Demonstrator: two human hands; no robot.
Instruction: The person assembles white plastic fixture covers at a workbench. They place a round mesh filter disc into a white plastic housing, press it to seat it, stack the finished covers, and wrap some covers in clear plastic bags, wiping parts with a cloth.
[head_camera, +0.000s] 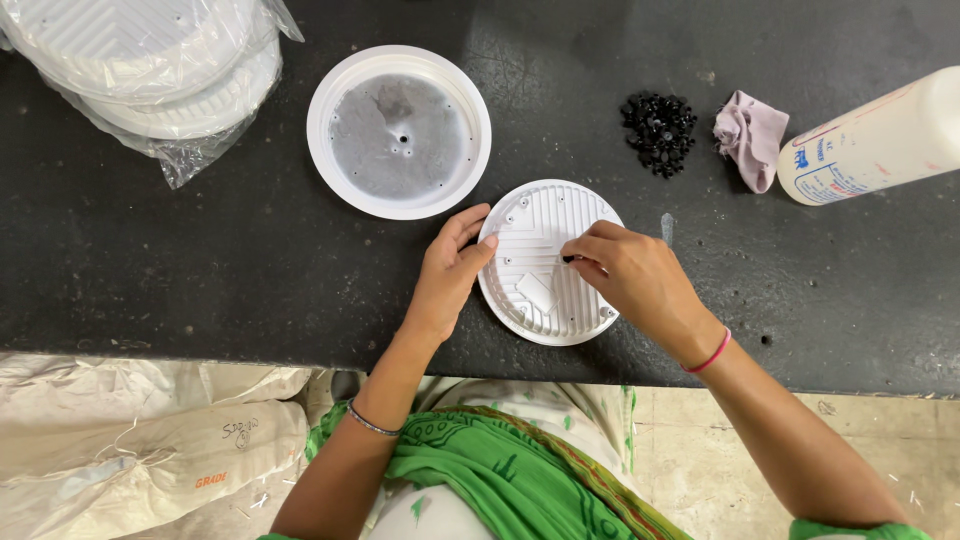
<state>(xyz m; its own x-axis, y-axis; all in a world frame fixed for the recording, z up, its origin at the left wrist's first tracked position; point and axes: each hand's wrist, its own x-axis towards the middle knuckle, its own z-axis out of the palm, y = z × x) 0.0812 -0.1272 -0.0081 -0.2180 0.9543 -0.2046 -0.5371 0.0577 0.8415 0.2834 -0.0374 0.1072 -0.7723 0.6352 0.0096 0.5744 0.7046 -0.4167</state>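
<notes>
A round white ribbed plastic disc (540, 290) lies near the front edge of the dark worktop (200, 270). My left hand (452, 268) grips the disc's left rim with thumb and fingers. Over the disc's middle, my right hand (632, 275) pinches a small black piece (568, 259) between thumb and fingertips and presses it against the ribbed face. A small white rectangular tab (535, 291) sits on the disc below my fingers.
A second white round housing (399, 131) with a grey inner plate lies behind. A pile of small black parts (658, 131), a crumpled pinkish cloth (750, 137) and a lying white bottle (875, 140) are at the right. Bagged white discs (150, 70) are stacked far left.
</notes>
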